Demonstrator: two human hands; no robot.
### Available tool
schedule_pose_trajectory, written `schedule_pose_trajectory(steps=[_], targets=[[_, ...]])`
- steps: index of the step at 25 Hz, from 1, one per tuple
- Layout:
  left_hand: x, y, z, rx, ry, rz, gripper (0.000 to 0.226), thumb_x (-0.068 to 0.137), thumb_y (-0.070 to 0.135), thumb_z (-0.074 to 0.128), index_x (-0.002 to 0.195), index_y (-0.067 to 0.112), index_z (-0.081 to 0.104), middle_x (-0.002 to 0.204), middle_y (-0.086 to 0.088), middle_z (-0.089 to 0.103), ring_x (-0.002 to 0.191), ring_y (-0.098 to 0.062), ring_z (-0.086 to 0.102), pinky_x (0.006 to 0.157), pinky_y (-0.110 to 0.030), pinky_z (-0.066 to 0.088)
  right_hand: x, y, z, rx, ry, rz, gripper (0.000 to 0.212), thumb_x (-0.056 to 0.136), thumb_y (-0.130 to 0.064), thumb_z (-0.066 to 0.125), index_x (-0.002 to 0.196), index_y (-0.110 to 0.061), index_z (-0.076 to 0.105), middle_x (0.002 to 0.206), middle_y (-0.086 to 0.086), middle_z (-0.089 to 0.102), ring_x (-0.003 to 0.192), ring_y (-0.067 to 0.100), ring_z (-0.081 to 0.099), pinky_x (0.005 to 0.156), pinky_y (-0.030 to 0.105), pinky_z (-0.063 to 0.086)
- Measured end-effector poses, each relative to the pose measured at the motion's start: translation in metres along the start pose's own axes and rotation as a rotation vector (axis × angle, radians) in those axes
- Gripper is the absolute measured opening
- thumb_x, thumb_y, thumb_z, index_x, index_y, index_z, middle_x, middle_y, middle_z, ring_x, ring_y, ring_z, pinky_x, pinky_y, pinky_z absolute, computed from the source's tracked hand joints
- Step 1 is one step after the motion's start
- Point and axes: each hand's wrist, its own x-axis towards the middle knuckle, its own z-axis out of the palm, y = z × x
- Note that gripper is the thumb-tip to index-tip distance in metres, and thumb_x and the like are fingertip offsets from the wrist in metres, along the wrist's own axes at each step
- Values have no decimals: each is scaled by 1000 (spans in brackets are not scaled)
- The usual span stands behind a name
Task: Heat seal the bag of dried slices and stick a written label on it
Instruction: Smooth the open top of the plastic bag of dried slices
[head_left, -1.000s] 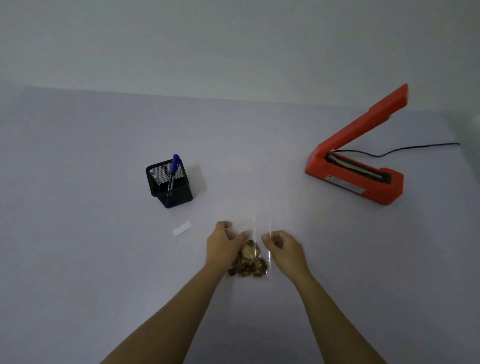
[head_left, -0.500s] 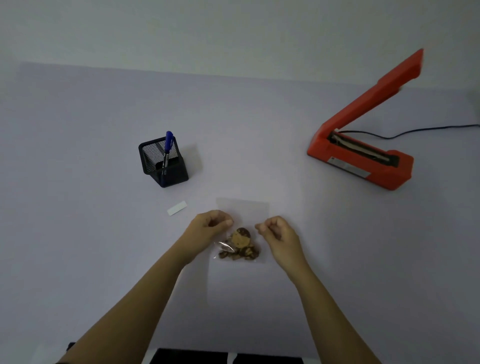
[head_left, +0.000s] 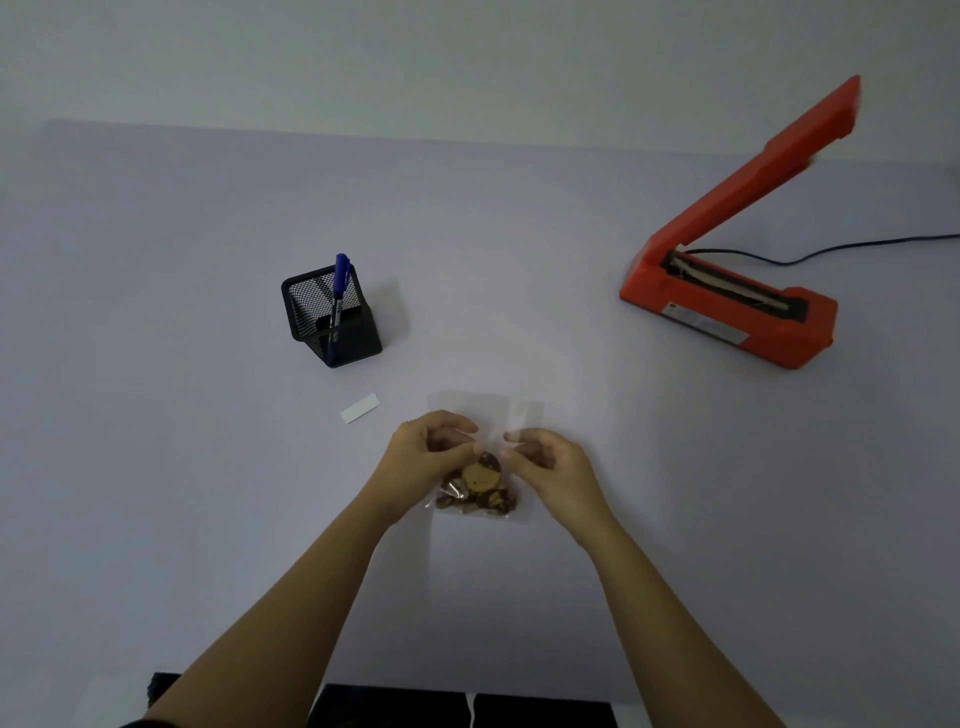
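Note:
A clear plastic bag (head_left: 485, 415) with brown dried slices (head_left: 480, 486) in its lower part is held up over the table, its open end pointing away from me. My left hand (head_left: 426, 457) pinches the bag's left side and my right hand (head_left: 545, 462) pinches its right side. An orange heat sealer (head_left: 727, 306) stands at the right with its arm raised. A small white label (head_left: 359, 408) lies on the table left of the bag. A blue pen (head_left: 338, 286) stands in a black mesh holder (head_left: 332, 317).
The sealer's black cable (head_left: 831, 249) runs off to the right edge. The pale table (head_left: 156, 467) ends at the wall behind and at a dark edge (head_left: 467, 712) near me.
The bag stood edge-on between my hands; it now faces me flat with both sides pinched. The view has shifted slightly.

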Motion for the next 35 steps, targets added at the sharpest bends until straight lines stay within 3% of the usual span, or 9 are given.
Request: schedule_pose_trajectory(steps=[4, 10, 16, 19, 25, 29, 32, 35], targets=[[4, -5, -4, 85, 17, -1, 9, 80, 20, 72, 87, 14, 69, 78, -7, 74, 78, -20, 71, 75, -36, 59, 7, 0, 3, -120, -36, 13, 12, 82, -30, 68, 88, -20, 73, 87, -5, 73, 84, 8, 66, 73, 18, 52], [8, -3, -3, 152, 74, 52, 10, 79, 20, 73, 87, 15, 70, 76, -2, 73, 67, -7, 68, 64, -17, 56, 13, 1, 8, -55, 20, 41, 4, 83, -23, 68, 81, -25, 71, 86, -5, 72, 84, 9, 66, 79, 27, 53], [6, -11, 4, 86, 106, 80, 6, 80, 25, 71, 85, 23, 72, 80, 3, 73, 77, -9, 68, 73, -28, 58, 9, 0, 19, -90, 161, -27, 22, 76, -39, 73, 80, -18, 67, 78, -3, 72, 75, 8, 68, 69, 21, 56], [8, -18, 12, 116, 174, 75, 6, 83, 24, 68, 86, 22, 72, 81, 6, 72, 78, -8, 67, 73, -26, 57, 11, 7, 24, -120, 233, -49, 15, 78, -30, 73, 73, -21, 63, 71, -4, 68, 69, 10, 65, 65, 22, 54], [10, -16, 25, 120, 309, 85, 10, 86, 25, 63, 81, 17, 68, 74, 1, 68, 66, -6, 62, 60, -18, 50, 15, 3, 29, -145, 311, -72, 19, 85, -31, 65, 73, -18, 59, 70, -8, 63, 63, -2, 58, 59, 8, 45], [14, -20, 29, 180, 343, 90, 9, 86, 23, 64, 80, 16, 66, 76, 1, 67, 72, -10, 62, 64, -18, 50, 17, 9, 29, -220, 296, -89, 21, 87, -31, 63, 75, -15, 55, 71, -4, 64, 67, 6, 62, 60, 16, 49], [14, -18, 27, 197, 322, 72, 6, 83, 26, 68, 81, 20, 67, 76, 9, 67, 73, -2, 63, 64, -11, 50, 16, 13, 30, -205, 326, -98, 20, 86, -28, 64, 77, -12, 56, 71, -5, 64, 68, 8, 63, 59, 16, 50], [17, -14, 18, 88, 215, 18, 8, 80, 28, 70, 80, 20, 70, 74, 3, 71, 70, -10, 66, 67, -23, 55, 16, 11, 28, -120, 294, -57, 18, 85, -28, 65, 77, -14, 57, 73, -3, 66, 69, 7, 63, 60, 14, 50]])
